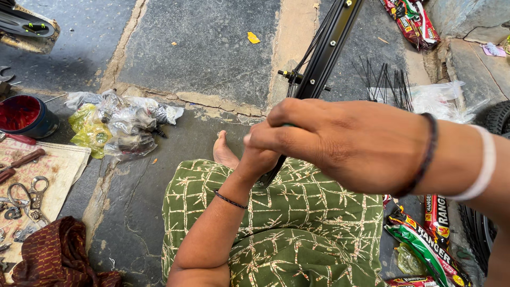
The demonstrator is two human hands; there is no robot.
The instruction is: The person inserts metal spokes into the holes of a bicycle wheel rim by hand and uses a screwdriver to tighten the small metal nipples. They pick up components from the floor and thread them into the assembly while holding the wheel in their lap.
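A black bicycle wheel rim (329, 45) with thin spokes stands on edge over my lap, running up to the top of the view. My left hand (260, 157) grips the rim's lower part from beneath. My right hand (340, 141) is closed in front of the rim, fingers pinched on a small green-tipped tool that is mostly hidden. My lap is covered by green patterned cloth (297, 228), and a bare foot (224, 151) shows past it.
Loose black spokes (385, 82) lie on clear plastic at the right, beside a tyre (496, 117). Crumpled plastic bags (114, 125) lie left. A red-filled tin (24, 114), hand tools on a mat (32, 186), maroon cloth (53, 255) and coloured packets (425, 239) sit around me.
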